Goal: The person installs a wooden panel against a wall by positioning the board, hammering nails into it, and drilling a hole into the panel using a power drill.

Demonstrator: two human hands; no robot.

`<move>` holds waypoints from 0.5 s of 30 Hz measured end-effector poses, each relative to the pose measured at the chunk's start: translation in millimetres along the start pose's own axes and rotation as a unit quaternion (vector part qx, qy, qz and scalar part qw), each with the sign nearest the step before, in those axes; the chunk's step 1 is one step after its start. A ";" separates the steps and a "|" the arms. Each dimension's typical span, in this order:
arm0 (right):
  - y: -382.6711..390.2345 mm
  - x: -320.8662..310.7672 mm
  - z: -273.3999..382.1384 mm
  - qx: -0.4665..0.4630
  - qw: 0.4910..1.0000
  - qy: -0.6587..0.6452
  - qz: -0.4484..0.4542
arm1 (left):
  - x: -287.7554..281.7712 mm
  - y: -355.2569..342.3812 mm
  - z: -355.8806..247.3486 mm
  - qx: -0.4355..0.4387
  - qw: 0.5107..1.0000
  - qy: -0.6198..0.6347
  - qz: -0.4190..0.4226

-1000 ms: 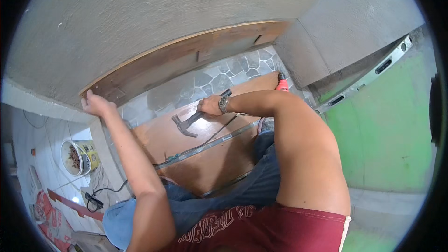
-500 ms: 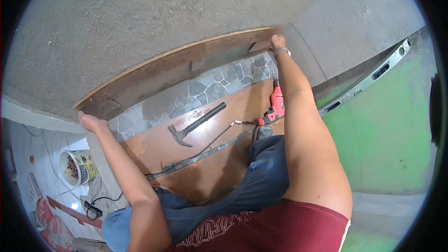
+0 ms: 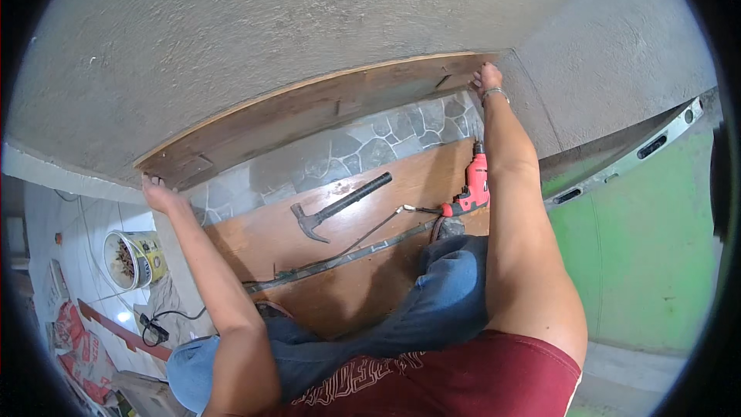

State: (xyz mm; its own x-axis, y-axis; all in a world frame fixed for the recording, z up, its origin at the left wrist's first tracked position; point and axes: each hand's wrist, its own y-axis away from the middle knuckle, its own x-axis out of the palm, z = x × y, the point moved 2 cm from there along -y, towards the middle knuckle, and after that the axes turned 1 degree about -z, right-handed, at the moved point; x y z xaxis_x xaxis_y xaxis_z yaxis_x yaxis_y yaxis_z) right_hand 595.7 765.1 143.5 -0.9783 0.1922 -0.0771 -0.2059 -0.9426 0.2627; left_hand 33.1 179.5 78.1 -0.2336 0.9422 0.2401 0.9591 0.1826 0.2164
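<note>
A long, thin wooden board (image 3: pixel 309 112) lies against the rough grey plastered wall, its pale top edge curving across the view. My left hand (image 3: pixel 160 193) grips its left end from below with bent fingers. At the opposite end, close to the wall's corner, my right hand (image 3: pixel 488 77) holds the board's lower edge; a bracelet circles that wrist. Part of each hand's grip is hidden. Below the board, a black-handled claw hammer (image 3: pixel 340 207) and a red power drill (image 3: pixel 475 181) rest on a brown wooden plank (image 3: pixel 255 243).
Stone-patterned tiles (image 3: pixel 370 135) run between board and plank. A metal spirit level (image 3: pixel 617 158) leans at the right by a green surface (image 3: pixel 656 255). To the left stand a bucket (image 3: pixel 135 259) of small brownish pieces and a black plug with cord (image 3: pixel 154 330).
The whole view has shifted slightly, so things sit a little lower and further right. Both hands stay at the board's ends; more of the left fingers shows now.
</note>
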 end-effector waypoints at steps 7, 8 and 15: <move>9.4 21.7 6.9 0.011 1.000 0.017 0.005 | 2.5 4.9 -15.7 0.003 1.000 -0.004 0.018; 5.7 20.8 9.6 0.005 1.000 -0.002 -0.003 | 2.3 5.2 -12.9 0.000 1.000 -0.004 0.018; 13.9 24.3 8.6 -0.006 0.999 -0.035 0.010 | -0.4 -1.2 -18.6 0.018 1.000 -0.005 -0.008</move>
State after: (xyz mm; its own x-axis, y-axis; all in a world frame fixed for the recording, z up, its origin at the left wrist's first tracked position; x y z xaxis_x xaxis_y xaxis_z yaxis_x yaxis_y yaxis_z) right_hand 568.9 758.9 153.6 -0.9814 0.1919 -0.0040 -0.1867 -0.9497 0.2515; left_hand 29.0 173.6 95.3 -0.2471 0.9421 0.2265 0.9605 0.2073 0.1856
